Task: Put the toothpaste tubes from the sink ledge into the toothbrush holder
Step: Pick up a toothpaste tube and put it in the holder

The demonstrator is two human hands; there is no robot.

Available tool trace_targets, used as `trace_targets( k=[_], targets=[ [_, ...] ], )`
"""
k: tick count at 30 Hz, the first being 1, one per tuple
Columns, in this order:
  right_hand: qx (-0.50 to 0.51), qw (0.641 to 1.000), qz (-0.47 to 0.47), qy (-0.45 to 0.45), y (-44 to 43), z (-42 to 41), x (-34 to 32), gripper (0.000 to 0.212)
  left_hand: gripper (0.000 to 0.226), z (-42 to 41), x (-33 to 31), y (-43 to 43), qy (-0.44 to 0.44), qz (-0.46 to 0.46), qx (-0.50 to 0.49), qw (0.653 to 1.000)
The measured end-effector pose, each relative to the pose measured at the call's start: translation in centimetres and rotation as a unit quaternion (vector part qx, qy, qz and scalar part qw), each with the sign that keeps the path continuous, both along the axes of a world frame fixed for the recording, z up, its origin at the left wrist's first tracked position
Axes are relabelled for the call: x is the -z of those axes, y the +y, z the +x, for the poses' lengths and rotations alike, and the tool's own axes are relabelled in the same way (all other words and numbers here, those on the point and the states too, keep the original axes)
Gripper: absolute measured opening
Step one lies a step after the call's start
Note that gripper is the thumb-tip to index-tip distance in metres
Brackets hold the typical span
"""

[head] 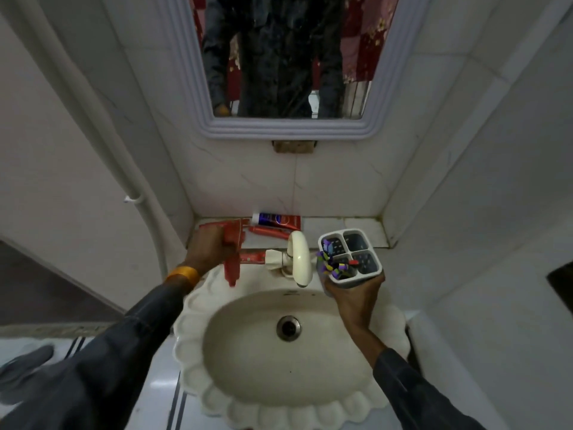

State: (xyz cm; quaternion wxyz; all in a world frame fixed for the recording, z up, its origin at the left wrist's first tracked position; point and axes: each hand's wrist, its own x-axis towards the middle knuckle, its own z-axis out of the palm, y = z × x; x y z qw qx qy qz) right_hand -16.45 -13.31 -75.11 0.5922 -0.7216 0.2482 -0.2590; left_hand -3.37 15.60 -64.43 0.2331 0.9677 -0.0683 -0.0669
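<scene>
My left hand point(208, 245) grips a red toothpaste tube point(232, 256) that hangs cap-down over the sink's back rim. My right hand point(353, 293) holds the grey four-compartment toothbrush holder point(370, 273) just right of the tap; toothbrushes with purple bristles fill its near-left compartment. On the ledge lie other tubes: a blue-and-red tube point(277, 220) against the wall, a red tube point(268, 232) in front of it, a flat red one point(214, 225) behind my left hand, and one point(252, 258) beside the tap handle.
A white tap point(299, 259) curves over the cream scalloped sink point(192, 305), between my hands. A white-framed mirror point(282, 128) hangs above on the tiled wall. A white pipe point(102, 125) runs down the left wall. The ledge continues to the right behind the holder.
</scene>
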Motion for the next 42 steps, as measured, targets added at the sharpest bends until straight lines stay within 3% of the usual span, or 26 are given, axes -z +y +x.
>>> trace_targets(
  k=[5, 10, 15, 22, 30, 35, 42],
  targets=[
    [0.022, 1.0, 0.009, -0.009, 0.4, 0.3, 0.5, 0.114, 0.025, 2.0, -9.4, -4.7, -0.084, -0.109, 0.031, 0.99],
    [0.035, 0.999, 0.011, -0.003, 0.3, 0.4, 1.2, 0.115, 0.026, 1.8, -12.1, -13.2, -0.055, -0.221, 0.143, 0.963],
    [0.016, 1.0, 0.022, 0.0, -1.0, 0.9, 2.1, 0.121, 0.015, 1.6, -8.9, -20.5, -0.023, -0.144, 0.205, 0.968],
    [0.013, 1.0, 0.017, -0.002, -1.1, 0.4, 1.4, 0.119, 0.012, 1.0, -4.5, -23.6, -0.069, 0.012, 0.267, 0.961],
    [-0.006, 1.0, -0.001, 0.015, -1.2, 0.0, 1.1, 0.118, 0.029, 2.4, -2.1, -24.5, -0.008, 0.039, 0.239, 0.97],
    [-0.019, 1.0, 0.004, 0.014, -1.3, 0.0, 0.6, 0.118, 0.033, 2.5, -1.6, -24.8, -0.019, 0.063, 0.243, 0.968],
    [-0.011, 1.0, 0.012, 0.006, -1.5, 0.1, 0.4, 0.119, 0.036, 5.0, -3.5, -21.1, -0.003, -0.076, 0.219, 0.973]
  ],
)
